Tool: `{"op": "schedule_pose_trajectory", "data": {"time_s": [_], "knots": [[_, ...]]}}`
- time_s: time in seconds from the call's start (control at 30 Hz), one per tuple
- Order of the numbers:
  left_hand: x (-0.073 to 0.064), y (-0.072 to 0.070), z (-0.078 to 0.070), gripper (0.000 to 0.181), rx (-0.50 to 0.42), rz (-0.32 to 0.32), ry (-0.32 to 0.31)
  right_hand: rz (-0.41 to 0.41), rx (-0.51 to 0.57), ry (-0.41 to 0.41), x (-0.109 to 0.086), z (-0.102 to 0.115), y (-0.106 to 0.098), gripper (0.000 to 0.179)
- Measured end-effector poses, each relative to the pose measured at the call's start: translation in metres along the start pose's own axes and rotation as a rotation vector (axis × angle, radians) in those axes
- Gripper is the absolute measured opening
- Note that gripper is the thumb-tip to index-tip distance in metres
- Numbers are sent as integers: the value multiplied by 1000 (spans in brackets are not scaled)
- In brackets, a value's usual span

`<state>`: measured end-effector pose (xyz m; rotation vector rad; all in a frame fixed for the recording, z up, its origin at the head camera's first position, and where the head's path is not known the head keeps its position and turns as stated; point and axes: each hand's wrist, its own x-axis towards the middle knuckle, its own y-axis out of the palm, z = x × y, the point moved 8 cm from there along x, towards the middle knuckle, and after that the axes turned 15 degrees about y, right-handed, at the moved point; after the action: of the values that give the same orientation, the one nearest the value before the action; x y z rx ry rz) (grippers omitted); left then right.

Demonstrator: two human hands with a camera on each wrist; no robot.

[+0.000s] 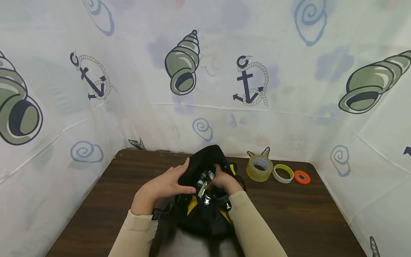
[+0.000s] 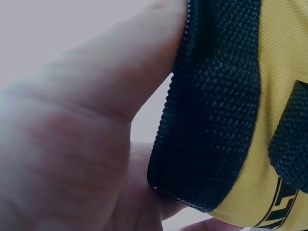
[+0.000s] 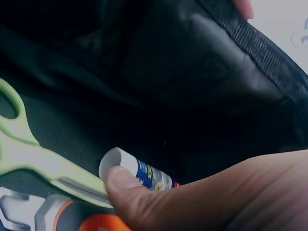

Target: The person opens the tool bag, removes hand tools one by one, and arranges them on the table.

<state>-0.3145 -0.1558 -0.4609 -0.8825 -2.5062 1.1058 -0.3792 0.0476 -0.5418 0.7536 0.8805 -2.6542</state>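
A black bag (image 1: 205, 223) with yellow panels lies on the table, its mouth spread wide. My left hand (image 1: 167, 184) is at the left rim, thumb and fingers spread and straight against it; the zipper edge (image 2: 161, 130) lies by the thumb. My right hand (image 1: 223, 180) reaches into the mouth, its fingers mostly hidden. In the right wrist view its thumb (image 3: 144, 197) overlaps a glue stick (image 3: 126, 161); I cannot tell if it pinches it. Beside the glue stick are green-handled scissors (image 3: 43, 161) and a grey and orange object (image 3: 50, 211).
Right of the bag stand a wide roll of clear tape (image 1: 255, 175), a white-sided roll with a yellow inner ring (image 1: 282, 179) and a flat orange roll (image 1: 302, 177). The dark wooden table (image 1: 141, 164) meets a patterned white cloth (image 1: 218, 128) behind and at both sides.
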Motion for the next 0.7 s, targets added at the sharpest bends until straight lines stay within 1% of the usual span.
{"op": "schedule_pose_trajectory", "data": {"time_s": [0.13, 0.27, 0.47, 0.6, 0.7], "knots": [[-2, -1, 2, 122, 13, -5, -8, 14, -3, 11, 3, -4, 3, 111], [-3, -1, 2, 122, 13, -6, -11, 29, 25, 8, 5, -6, 3, 111], [-2, 0, 0, 123, 13, -1, -14, 40, 6, 15, 8, -7, 4, 110], [-3, 0, 0, 122, 15, 0, -15, 30, -18, 9, 10, -6, 4, 114], [-2, -1, 0, 122, 13, -4, -12, 28, -35, 15, 12, -7, 4, 114]]}}
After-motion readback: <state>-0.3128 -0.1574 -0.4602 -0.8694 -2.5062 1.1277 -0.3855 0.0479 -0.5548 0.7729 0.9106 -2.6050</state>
